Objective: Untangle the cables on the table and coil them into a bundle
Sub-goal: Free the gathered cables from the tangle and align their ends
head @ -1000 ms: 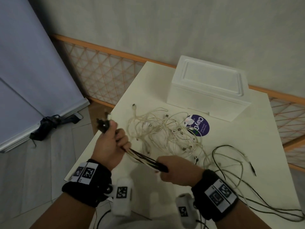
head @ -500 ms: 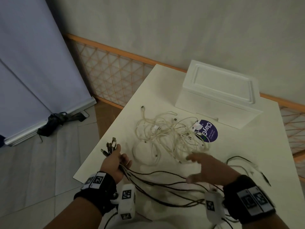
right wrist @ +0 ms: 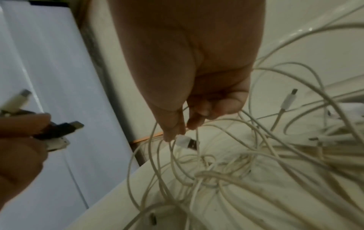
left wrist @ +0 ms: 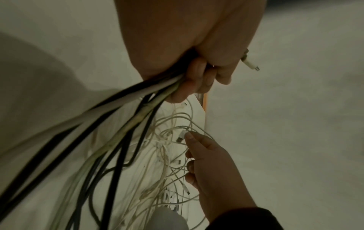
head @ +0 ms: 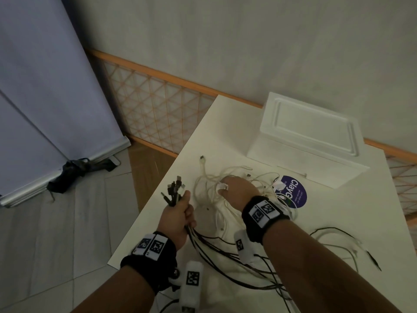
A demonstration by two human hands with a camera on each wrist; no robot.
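My left hand grips a bunch of black and white cables just below their plugs, which stick up over the table's left edge. The cables trail loose across the near part of the table. The left wrist view shows the left hand with its fingers curled round the bunch. My right hand reaches into the tangle of white cables mid-table. In the right wrist view the right hand pinches a white USB plug between thumb and forefinger, above the knotted white cables.
A white foam box stands at the back of the table, with a round blue sticker in front of it. More thin black cable lies at the right. Left of the table's edge is floor, with a black object by a grey panel.
My right hand let go of the taut bunch and moved forward into the white tangle, onto a USB plug. The bunch has gone slack on the table; my left hand still holds it.
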